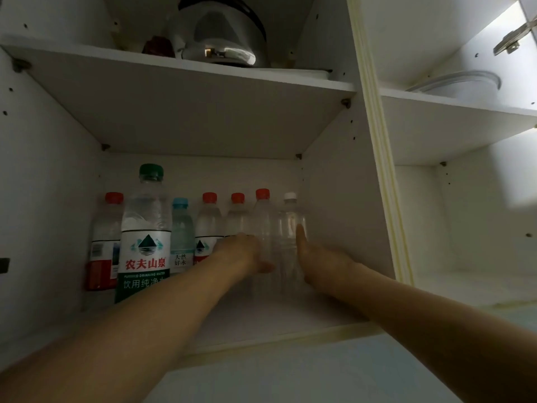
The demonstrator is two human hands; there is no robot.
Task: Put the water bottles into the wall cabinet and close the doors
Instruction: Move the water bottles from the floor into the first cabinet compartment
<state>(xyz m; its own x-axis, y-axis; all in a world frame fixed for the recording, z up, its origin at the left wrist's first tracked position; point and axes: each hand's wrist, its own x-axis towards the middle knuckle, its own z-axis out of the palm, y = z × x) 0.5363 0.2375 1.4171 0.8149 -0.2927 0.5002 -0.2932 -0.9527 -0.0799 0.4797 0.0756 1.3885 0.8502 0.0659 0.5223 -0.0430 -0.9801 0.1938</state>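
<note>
Both my hands are inside the cabinet (pixel 328 181), in the lower middle of the frame. My left hand (pixel 247 251) lies flat and open against the side of a clear bottle with a red cap (pixel 263 225), and my right hand (pixel 316 257) is open too, fingers straight, its edge touching the bottle with the white cap (pixel 290 219) from the right. Neither hand closes around anything; I think I am only pressing these two bottles together toward the row. On the lower shelf (pixel 276 312) seven bottles stand upright along the back wall: from the left one red cap, the big green-cap bottle (pixel 145 237) a little in front, a blue cap (pixel 181 228), two more red caps, then the two between my hands. So the first part of the task looks almost done, as far as I can see; I cannot tell if more bottles wait outside the frame. The doors are not closed: the inside is in full view, and a hinge (pixel 513 39) shows in the upper right corner. What is left, I judge, is to take my hands out and shut the doors.
</note>
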